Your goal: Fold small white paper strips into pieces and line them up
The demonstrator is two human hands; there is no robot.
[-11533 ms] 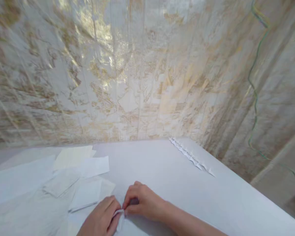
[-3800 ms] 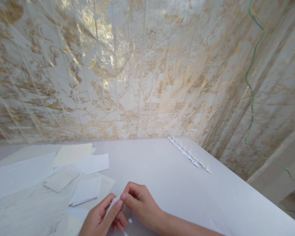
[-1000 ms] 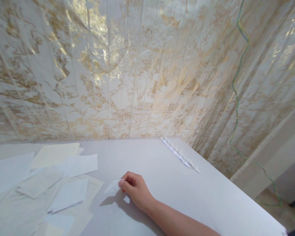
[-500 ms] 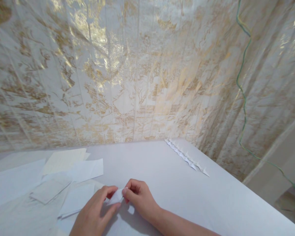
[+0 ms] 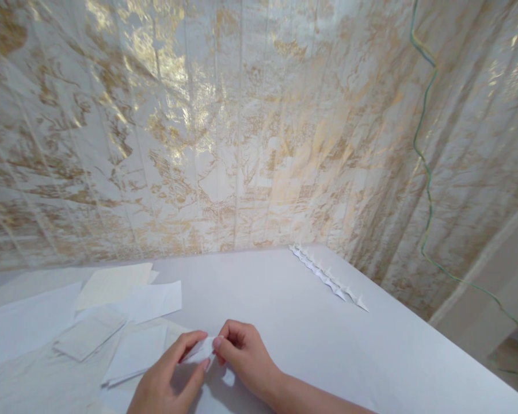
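A small folded piece of white paper [image 5: 202, 348] is held just above the white table [image 5: 293, 322] near its front edge. My left hand [image 5: 168, 382] pinches its left side between thumb and forefinger. My right hand [image 5: 244, 359] pinches its right end, fingers curled. Both hands meet at the paper, low in the middle of the view.
Several loose white and cream paper sheets [image 5: 112, 305] lie spread over the left of the table. A row of small folded paper pieces [image 5: 328, 279] runs along the far right edge. A gold-patterned curtain [image 5: 242, 126] hangs behind, with a green cord [image 5: 427, 172] at right.
A second ago only my right hand held the paper. My left hand has come in and taken hold of its left side, and both hands now grip it slightly lower.
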